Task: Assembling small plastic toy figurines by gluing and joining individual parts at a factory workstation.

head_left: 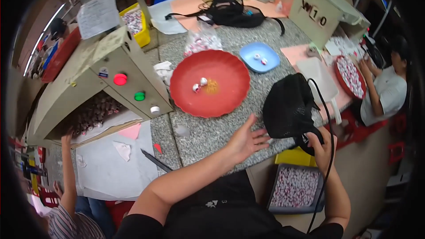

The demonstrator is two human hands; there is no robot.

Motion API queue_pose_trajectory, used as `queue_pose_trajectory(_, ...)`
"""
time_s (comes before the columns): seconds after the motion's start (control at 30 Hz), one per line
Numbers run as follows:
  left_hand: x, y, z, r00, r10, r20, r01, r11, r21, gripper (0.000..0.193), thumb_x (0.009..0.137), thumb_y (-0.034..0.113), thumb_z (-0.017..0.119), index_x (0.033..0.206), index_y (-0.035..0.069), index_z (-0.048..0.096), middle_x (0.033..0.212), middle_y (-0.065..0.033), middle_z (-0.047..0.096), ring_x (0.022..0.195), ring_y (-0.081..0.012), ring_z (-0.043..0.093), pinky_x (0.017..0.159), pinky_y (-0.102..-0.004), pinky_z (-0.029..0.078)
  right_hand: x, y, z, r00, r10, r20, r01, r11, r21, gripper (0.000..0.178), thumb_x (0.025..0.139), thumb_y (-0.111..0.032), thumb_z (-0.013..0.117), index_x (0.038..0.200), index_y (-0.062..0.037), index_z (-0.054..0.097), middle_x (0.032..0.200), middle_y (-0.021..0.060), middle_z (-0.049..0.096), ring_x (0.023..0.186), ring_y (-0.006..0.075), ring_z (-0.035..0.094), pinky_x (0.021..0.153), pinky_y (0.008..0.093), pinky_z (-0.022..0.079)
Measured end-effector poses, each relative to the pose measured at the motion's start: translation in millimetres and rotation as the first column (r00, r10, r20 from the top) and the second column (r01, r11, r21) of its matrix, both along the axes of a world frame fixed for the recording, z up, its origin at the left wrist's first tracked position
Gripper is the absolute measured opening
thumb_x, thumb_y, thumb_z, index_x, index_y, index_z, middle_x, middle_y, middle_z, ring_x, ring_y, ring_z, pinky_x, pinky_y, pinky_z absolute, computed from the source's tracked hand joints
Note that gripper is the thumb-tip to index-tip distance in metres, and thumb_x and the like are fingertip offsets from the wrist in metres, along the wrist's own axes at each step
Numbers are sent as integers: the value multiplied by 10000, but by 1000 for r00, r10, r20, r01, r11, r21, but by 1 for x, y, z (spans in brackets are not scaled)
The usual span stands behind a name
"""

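Observation:
A black mesh cap (287, 104) hangs over the right front edge of the speckled stone table. My right hand (325, 148) is closed on its lower edge near the strap. A thin black cable (333, 126) loops past the cap and runs down by my right wrist. My left hand (245, 141) is beside the cap with its fingers apart and nothing in them; whether its fingertips touch the mesh I cannot tell. Beyond the hands stands a scalloped red bowl (190, 102) with two small white-and-red balls in it. A blue dish (252, 64) behind the cap holds similar pieces.
At the left stands a beige machine (115, 57) with coloured buttons, where another person's hand (67, 137) reaches in. A black pen (155, 160) lies near the front edge. Below the table sits a grey bin (272, 194) of small pieces. A person (387, 93) works at the right.

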State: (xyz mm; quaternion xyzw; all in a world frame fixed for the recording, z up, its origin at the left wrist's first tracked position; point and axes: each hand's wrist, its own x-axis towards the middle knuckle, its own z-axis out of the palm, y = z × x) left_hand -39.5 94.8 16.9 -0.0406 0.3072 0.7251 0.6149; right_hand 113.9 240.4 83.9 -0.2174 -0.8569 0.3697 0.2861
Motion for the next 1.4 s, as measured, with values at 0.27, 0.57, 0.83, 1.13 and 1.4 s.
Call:
queue_pose_trajectory(0.27, 43, -11, -16, 993, -86, 84, 91, 994, -65, 653, 813, 439, 437, 1295, 148, 105, 1235, -200, 287, 1131, -345, 321, 936, -461, 265, 33, -1, -33, 959, 91, 270, 19, 926, -378, 121, 766, -79, 495, 752, 37, 526, 591, 65, 529, 493, 86, 474, 483, 215, 358)
queue_pose_trajectory(0.57, 43, -20, 4, 995, 58, -87, -66, 993, -95, 640, 814, 405, 459, 1294, 197, 91, 1240, -228, 247, 1121, -346, 338, 921, -463, 285, -8, 7, -72, 973, 218, 76, -214, 975, -51, 53, 788, -49, 470, 826, -25, 497, 858, 119, 522, 732, 158, 541, 560, 267, 424)
queue_pose_trajectory(0.83, 12, 2, 3, 956, 269, -112, -270, 963, 9, 608, 827, 334, 466, 1290, 183, 101, 1258, -184, 242, 1126, -327, 335, 917, -405, 302, -60, 6, -76, 971, -17, -239, -213, 400, -892, 268, 793, -50, 462, 1046, -80, 378, 931, 79, 510, 849, 207, 526, 709, 355, 445)
queue_pose_trajectory(1.13, 4, 24, -10, 651, 477, -590, -450, 869, 206, 556, 839, 225, 463, 1287, 160, 141, 1189, -131, 335, 1086, -254, 372, 940, -385, 269, -25, 34, -75, 995, 58, -81, -94, 265, -960, 355, 804, -152, 488, 1128, -79, 361, 1017, 124, 497, 824, 210, 540, 661, 320, 466)
queue_pose_trajectory(1.4, 22, 16, -15, 936, 304, -176, -328, 936, -129, 406, 823, 141, 489, 1193, 111, 325, 920, -63, 487, 922, -209, 485, 866, -396, 346, 30, 71, -71, 956, -200, -215, -182, 170, -969, 408, 837, -254, 441, 1174, -82, 286, 1034, 167, 483, 870, 251, 532, 703, 359, 467)
